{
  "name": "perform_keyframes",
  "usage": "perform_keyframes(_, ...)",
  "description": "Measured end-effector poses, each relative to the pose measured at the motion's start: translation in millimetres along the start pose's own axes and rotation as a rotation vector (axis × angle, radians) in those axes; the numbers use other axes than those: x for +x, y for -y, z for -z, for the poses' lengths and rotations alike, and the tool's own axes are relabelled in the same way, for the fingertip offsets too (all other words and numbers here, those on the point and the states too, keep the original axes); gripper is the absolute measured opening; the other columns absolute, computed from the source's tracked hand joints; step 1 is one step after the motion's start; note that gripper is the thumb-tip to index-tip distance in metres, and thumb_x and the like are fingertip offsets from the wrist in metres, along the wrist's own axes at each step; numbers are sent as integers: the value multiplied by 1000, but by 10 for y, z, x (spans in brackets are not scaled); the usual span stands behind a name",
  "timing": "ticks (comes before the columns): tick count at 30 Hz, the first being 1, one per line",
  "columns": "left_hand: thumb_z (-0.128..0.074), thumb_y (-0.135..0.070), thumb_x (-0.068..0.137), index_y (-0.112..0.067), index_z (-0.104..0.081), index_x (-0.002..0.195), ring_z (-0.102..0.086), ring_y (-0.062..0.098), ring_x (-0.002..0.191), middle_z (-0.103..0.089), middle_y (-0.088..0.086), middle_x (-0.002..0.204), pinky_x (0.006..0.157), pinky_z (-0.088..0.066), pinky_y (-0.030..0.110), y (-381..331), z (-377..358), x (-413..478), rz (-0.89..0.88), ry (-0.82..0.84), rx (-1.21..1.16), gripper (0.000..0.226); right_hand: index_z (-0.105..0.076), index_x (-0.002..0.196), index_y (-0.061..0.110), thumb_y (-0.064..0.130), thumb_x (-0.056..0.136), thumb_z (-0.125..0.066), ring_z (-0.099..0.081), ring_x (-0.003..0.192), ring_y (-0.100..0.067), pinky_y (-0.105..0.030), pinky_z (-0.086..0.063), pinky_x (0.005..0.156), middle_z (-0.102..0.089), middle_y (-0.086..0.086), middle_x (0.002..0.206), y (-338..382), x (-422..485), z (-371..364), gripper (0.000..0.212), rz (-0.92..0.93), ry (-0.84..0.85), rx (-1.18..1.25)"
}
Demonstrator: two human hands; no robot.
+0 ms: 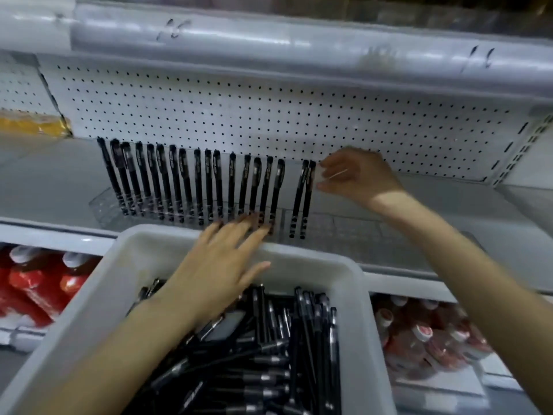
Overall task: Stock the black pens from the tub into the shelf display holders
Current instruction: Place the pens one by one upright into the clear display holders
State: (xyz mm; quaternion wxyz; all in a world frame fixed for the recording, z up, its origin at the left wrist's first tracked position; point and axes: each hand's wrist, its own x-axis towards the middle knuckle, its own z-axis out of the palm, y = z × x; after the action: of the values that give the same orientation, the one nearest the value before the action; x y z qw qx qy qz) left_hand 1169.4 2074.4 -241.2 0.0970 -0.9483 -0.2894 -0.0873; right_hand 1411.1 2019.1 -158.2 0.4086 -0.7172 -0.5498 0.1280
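Leaning black pens (209,181) in clear holder (101,205)

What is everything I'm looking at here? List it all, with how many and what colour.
black pens standing in the holders: about eighteen, black, upright in a row in front of the pegboard
clear plastic display holders: at least two, transparent, on the shelf
white plastic tub: one, white, nearest the camera
loose black pens: many, black, heaped in the tub
white pegboard panel: one, white with dark holes, behind the shelf
red bottles: several, red with pale caps, lower shelf on both sides of the tub
yellow packet: one, yellow, far left, blurred
left hand: fingers straight, over the tub's far rim
right hand: fingertips at the rightmost standing pen; pinching or not is unclear
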Motion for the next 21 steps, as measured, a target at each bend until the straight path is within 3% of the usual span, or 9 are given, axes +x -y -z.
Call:
perform_keyframes(3, -1, -65, 88, -27, -22, 149, -25, 17, 140, -30, 3, 152, 113, -3, 36, 58, 75, -137, 8, 26, -108, 74, -61, 87, 26, 15, 72, -80, -67, 86, -16, -35, -56, 84, -68, -4, 93, 96, -262, 12, 27, 45, -68, 49)
perform_keyframes(5, 1, -66, 83, -27, -17, 150, -14, 15, 144, -19, 1, 157, 115, 1, 36, 99, 146, -280, 35, 20, -158, 80, -64, 93, 19, 17, 73, -79, -67, 84, -13, -26, -55, 81, -69, -3, 91, 193, -541, -63, 24, 84, 6, 31)
perform_keyframes(9, -6, -64, 89, -22, -26, 149, -20, 20, 143, -22, 5, 156, 116, -12, 49, 197, 259, -697, 107, 8, -33, 76, -69, 92, 16, 22, 71, -78, -66, 78, -8, -20, -54, 75, -70, 5, 86, 278, -1101, -429, 24, 100, 277, 25)
perform_keyframes(11, -8, -65, 89, -23, -27, 148, -14, 18, 145, -21, 3, 156, 116, -5, 48, 268, 263, -911, 175, 22, -75, 75, -70, 90, 17, 25, 70, -79, -64, 75, -4, -18, -52, 71, -69, 11, 81, 204, -1277, -666, 23, 75, 383, 4)
perform_keyframes(15, -6, -69, 86, -24, -27, 148, -12, 18, 145, -20, 3, 157, 116, -6, 48, 401, 220, -1210, 264, 51, -122, 79, -73, 88, 18, 30, 72, -79, -57, 66, 12, -6, -41, 62, -61, 22, 71, -6, -1423, -994, 21, 34, 469, -107)
perform_keyframes(21, -6, -71, 82, -28, -19, 150, -6, 13, 145, -14, 1, 158, 116, -10, 37, 331, 192, -1250, 322, 43, -223, 82, -74, 82, 22, 29, 73, -80, -60, 72, 4, -8, -43, 62, -68, 15, 74, -160, -1418, -985, 13, -38, 539, -180)
